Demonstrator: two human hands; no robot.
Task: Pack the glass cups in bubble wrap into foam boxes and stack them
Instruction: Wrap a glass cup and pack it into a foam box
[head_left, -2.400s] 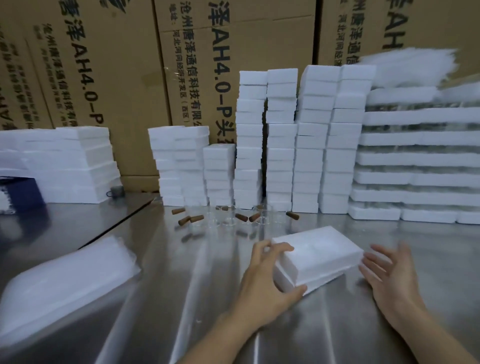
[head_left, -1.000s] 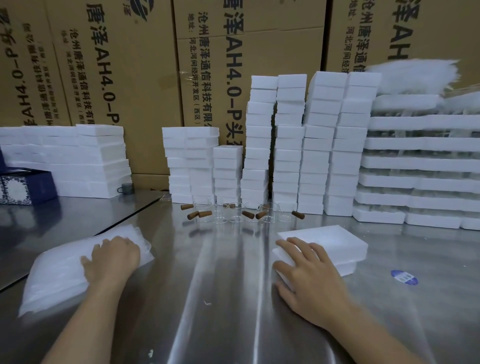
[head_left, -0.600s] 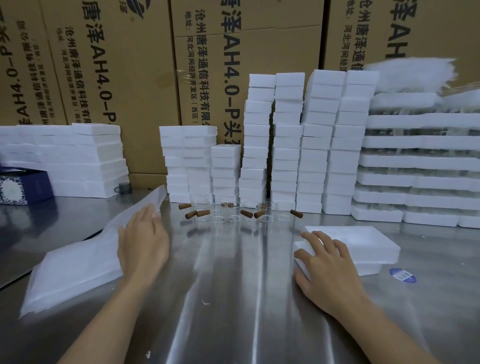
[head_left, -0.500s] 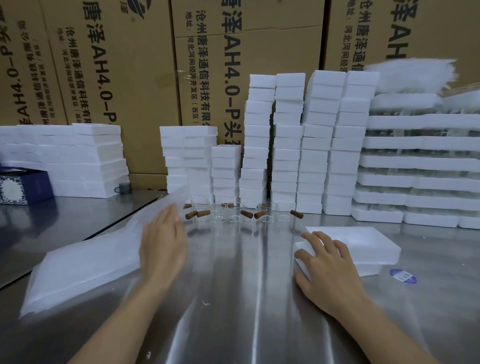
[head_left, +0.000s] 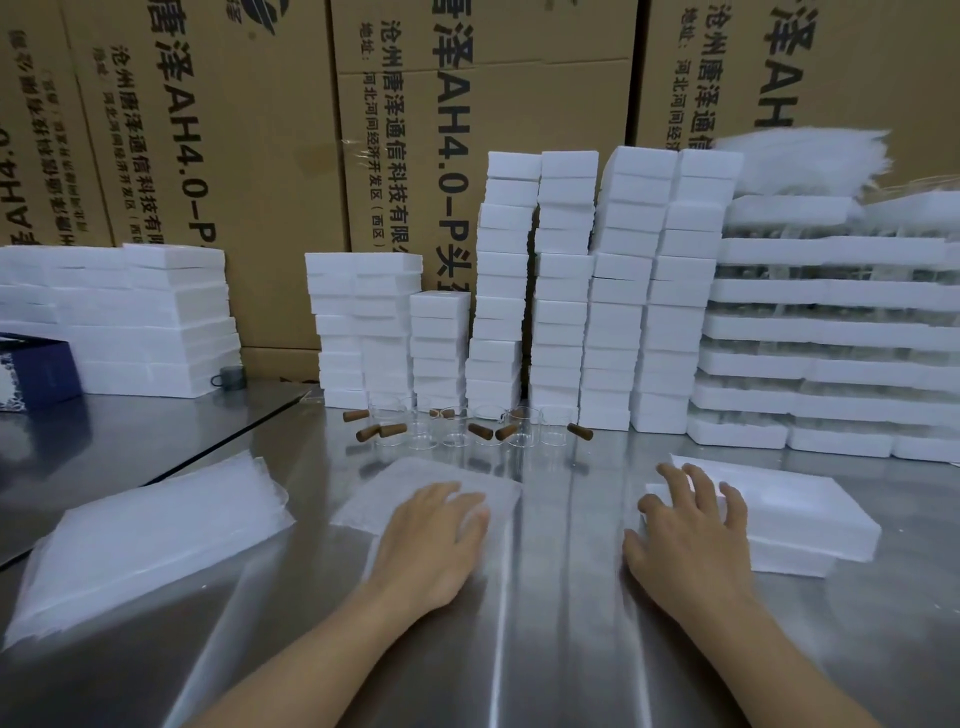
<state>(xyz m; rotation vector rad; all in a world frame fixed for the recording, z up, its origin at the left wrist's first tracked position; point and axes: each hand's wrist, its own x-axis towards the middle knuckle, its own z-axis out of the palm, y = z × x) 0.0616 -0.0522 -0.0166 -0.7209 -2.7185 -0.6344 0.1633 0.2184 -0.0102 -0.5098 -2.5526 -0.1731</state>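
A single sheet of bubble wrap (head_left: 395, 493) lies flat on the steel table in front of me, and my left hand (head_left: 436, 540) presses on it with straight fingers. My right hand (head_left: 685, 530) rests with spread fingers on the near left corner of a white foam box (head_left: 795, 509) lying at the right. A row of several clear glass cups (head_left: 457, 428) with brown wooden handles stands farther back, at the foot of the foam stacks. A pile of bubble wrap sheets (head_left: 150, 535) lies at the left.
Tall stacks of white foam boxes (head_left: 566, 291) line the back, with wide layered foam trays (head_left: 831, 332) at the right and lower stacks (head_left: 119, 317) at the left. Cardboard cartons (head_left: 260, 130) form the back wall. A dark blue box (head_left: 36, 374) stands far left.
My left hand pulled one sheet off the bubble wrap pile and slid it right to the middle of the table. My right hand stayed on the foam box.
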